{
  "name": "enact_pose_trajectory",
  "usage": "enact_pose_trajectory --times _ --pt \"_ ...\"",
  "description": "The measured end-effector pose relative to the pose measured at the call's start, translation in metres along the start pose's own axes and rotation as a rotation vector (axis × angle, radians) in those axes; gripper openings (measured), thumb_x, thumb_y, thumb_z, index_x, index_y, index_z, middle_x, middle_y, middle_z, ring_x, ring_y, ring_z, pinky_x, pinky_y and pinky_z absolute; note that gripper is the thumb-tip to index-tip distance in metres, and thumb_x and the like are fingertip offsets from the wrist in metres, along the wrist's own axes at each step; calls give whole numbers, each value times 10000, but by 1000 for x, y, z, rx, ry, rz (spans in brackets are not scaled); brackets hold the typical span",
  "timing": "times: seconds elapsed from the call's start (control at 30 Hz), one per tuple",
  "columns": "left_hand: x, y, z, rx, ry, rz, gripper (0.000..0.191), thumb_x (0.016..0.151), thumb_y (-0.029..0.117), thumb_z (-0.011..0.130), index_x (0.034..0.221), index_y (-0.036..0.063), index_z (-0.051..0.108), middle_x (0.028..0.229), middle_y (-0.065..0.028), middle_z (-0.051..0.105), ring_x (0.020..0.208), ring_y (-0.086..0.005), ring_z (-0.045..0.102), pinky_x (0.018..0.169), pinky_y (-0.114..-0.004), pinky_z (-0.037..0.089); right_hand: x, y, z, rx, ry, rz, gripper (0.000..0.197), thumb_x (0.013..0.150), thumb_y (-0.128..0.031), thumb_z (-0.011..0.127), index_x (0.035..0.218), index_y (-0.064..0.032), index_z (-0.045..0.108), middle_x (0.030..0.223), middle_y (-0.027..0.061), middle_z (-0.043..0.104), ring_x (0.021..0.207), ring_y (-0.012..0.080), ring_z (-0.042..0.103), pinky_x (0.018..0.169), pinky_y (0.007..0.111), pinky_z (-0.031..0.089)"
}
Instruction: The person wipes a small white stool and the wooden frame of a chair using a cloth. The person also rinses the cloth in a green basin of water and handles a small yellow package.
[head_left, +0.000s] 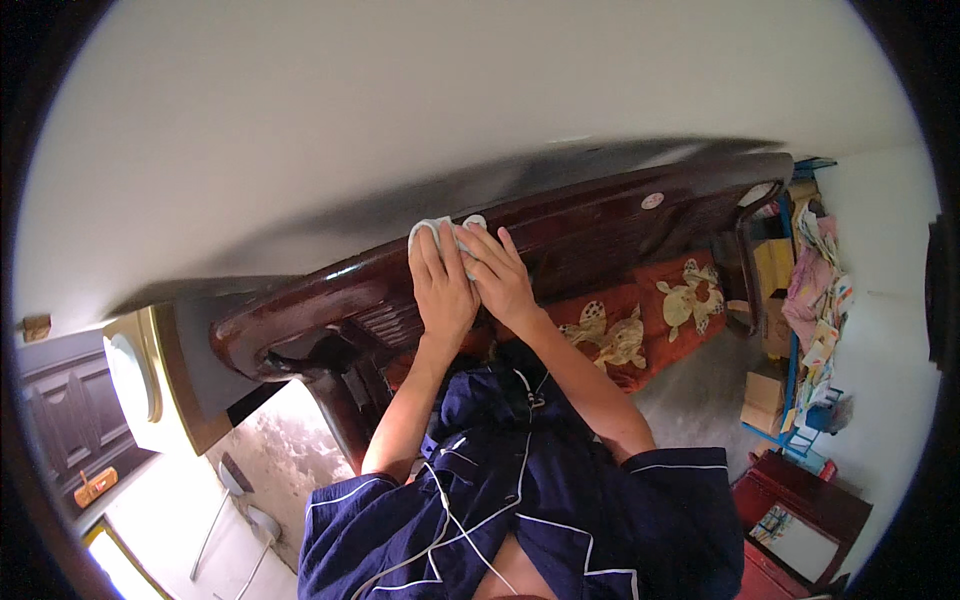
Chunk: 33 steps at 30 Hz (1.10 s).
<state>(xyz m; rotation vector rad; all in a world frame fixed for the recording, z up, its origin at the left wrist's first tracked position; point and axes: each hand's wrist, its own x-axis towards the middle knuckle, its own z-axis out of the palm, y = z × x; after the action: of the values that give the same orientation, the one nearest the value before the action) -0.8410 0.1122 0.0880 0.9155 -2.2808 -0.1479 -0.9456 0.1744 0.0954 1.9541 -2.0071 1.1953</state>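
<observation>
A folded white cloth (429, 225) lies against the top rail of a dark, glossy wooden bench backrest (585, 212). My left hand (441, 289) presses on the cloth with its fingers extended. Close beside it, my right hand (501, 279) has its fingertips on the cloth's right part, thumb raised. Much of the cloth is hidden under both hands. Below the rail, the bench seat carries orange-red cushions (679, 330) with cream animal figures.
A pale wall (450, 90) rises behind the bench. Cardboard boxes (765, 397) and piled papers and cloths fill a blue rack (789, 375) at right, near a red wooden cabinet (780, 480). At left stand a box-shaped clock (142, 375) and two long-handled tools (259, 525).
</observation>
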Motion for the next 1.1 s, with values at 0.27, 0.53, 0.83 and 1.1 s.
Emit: enact_pose_trajectory --times 0.27,0.53,0.83,1.1 --pt "9 46 50 -102 -26 60 543 954 172 530 1436 -54 419 1459 -279 377 1327 -447 405 1097 -520 378 -21 53 -37 -173 32 23 163 893 -15 651 1055 -22 650 1410 107 586 1336 287 531 1194 484 270" --pt "34 113 92 -24 -122 79 584 932 181 513 1459 -42 393 1455 -251 403 1380 -392 372 1176 -467 298 -35 127 -86 -172 -11 68 267 889 -32 646 1147 -99 652 1432 48 568 1359 262 500 1183 504 253" --pt "36 115 81 36 -197 100 582 901 183 567 1424 -47 452 1432 -265 442 1356 -397 422 1140 -435 365 -49 132 -70 15 101 145 191 948 -81 583 1137 -79 607 1433 120 557 1382 351 466 1149 589 283" --pt "14 81 77 74 54 -19 553 958 210 570 1394 -92 415 1402 -296 413 1318 -479 389 1078 -572 363 -27 99 -47 85 68 35 100 906 -64 635 1004 -82 627 1423 44 580 1331 271 532 1127 536 349"
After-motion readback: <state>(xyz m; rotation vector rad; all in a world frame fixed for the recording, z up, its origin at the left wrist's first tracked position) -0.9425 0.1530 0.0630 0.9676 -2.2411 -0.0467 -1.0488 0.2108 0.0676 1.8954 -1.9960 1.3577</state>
